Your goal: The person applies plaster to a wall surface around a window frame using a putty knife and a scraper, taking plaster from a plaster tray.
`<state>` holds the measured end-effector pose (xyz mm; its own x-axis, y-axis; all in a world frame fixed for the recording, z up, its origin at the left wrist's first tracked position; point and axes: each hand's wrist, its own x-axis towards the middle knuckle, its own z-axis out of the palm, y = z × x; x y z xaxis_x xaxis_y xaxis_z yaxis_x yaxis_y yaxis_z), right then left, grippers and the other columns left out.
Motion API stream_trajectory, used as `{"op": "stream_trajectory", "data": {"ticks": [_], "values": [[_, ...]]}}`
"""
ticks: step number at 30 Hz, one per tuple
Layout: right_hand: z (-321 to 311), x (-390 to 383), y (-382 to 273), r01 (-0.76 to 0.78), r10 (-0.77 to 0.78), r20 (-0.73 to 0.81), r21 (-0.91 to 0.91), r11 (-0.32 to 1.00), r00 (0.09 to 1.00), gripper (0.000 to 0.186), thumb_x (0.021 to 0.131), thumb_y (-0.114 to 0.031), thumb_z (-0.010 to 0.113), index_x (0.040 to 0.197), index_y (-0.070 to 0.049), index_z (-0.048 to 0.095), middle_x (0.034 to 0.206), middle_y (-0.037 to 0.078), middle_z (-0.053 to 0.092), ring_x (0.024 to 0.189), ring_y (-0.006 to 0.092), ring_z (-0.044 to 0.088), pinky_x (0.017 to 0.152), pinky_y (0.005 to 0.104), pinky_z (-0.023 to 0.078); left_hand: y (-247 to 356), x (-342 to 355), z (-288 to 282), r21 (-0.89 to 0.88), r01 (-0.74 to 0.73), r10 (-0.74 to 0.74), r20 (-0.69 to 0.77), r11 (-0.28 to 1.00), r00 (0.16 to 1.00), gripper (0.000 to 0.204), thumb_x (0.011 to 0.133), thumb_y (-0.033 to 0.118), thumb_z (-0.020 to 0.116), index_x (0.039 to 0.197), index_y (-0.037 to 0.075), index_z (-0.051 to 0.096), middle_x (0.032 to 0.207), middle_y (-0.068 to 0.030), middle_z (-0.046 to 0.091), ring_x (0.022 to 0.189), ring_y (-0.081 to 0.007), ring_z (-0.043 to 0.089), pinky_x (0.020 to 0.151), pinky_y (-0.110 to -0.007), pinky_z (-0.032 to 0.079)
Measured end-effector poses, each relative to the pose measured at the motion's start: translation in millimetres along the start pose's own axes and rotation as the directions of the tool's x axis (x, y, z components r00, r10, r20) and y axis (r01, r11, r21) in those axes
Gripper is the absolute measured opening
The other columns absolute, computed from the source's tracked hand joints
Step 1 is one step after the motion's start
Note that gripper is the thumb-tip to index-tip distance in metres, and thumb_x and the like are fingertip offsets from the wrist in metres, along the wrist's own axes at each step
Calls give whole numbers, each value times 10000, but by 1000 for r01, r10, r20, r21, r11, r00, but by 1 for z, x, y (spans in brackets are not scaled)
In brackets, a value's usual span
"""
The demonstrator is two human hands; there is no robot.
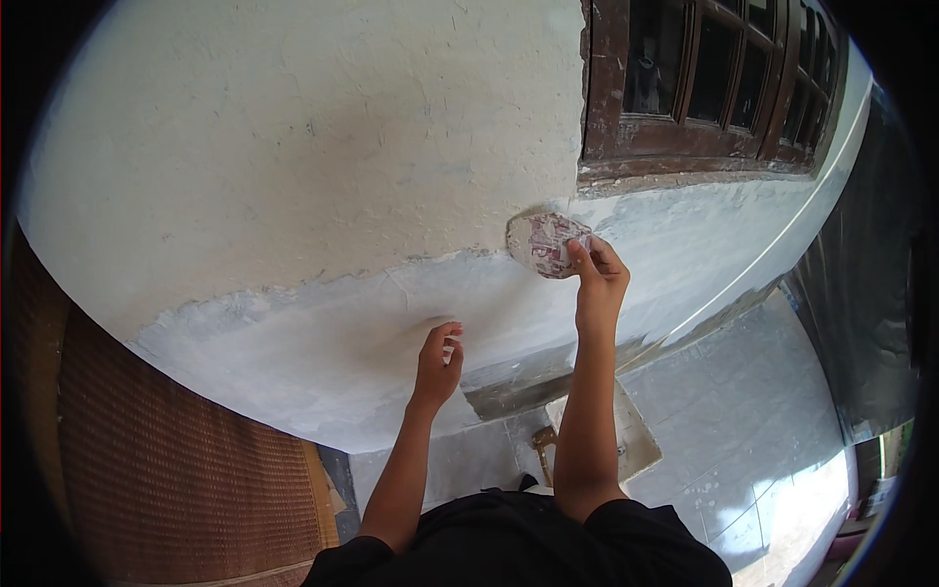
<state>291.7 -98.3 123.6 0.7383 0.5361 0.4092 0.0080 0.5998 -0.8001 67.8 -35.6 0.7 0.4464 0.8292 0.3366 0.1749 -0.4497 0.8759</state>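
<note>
My right hand (602, 279) pinches the right end of a flat, roundish piece (543, 245), thumb towards me. Cream crust with reddish patches covers that piece; its exact kind I cannot make out. It lies against the painted wall (323, 147), just below the lower left corner of the window, where the rough cream upper part meets a smoother whitish band (323, 323). Lower and to the left, my left hand (438, 360) is at the whitish band with loosely bent fingers apart and nothing visible in them. Whether its fingertips touch the wall is unclear.
A brown wooden window (694, 137) with glass panes is at the upper right. Below me, a whitish tray-like container (636, 440) stands on grey floor tiles (704, 460), beside a brownish object (544, 445). A woven brown panel (176, 450) borders the left; dark sheeting (861, 274) hangs right.
</note>
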Motion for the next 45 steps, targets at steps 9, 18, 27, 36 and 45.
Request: {"op": "stream_trajectory", "data": {"ticks": [9,18,27,36,45], "values": [[-11,17,5,38,-37,-39,20,999,999,220,873,-106,713,1003,67,677,818,32,658,711,73,549,666,210,429,3,3,4,-24,-15,15,32,1000,999,312,908,36,542,1217,77,550,1111,-62,627,925,-134,596,780,-274,474],[10,21,1,43,-39,91,-44,998,995,244,858,-69,717,1051,75,675,847,27,666,746,71,554,685,217,439,6,4,12,-6,-10,10,69,1000,998,333,877,12,528,1201,83,561,1092,-61,638,893,-157,600,793,-314,479],[-5,44,-15,274,-185,299,-289,917,936,219,841,-67,726,1030,40,694,834,31,674,764,77,565,722,213,450,1,8,13,-10,-19,20,89,1000,996,333,875,16,536,1198,88,563,1088,-59,641,888,-159,604,793,-315,482],[1,56,-47,416,-220,462,-380,826,859,177,821,-53,731,970,38,703,836,49,687,770,102,582,716,251,464,-4,6,11,-10,-13,14,75,1000,997,319,888,30,544,1203,78,565,1084,-56,645,896,-134,602,786,-288,478],[0,68,-59,426,-234,446,-399,812,864,186,798,-48,751,961,32,712,809,50,687,729,97,567,694,247,461,-2,6,12,-4,-31,31,71,1000,997,327,881,17,544,1203,71,563,1081,-60,646,886,-135,605,773,-290,485]]}}
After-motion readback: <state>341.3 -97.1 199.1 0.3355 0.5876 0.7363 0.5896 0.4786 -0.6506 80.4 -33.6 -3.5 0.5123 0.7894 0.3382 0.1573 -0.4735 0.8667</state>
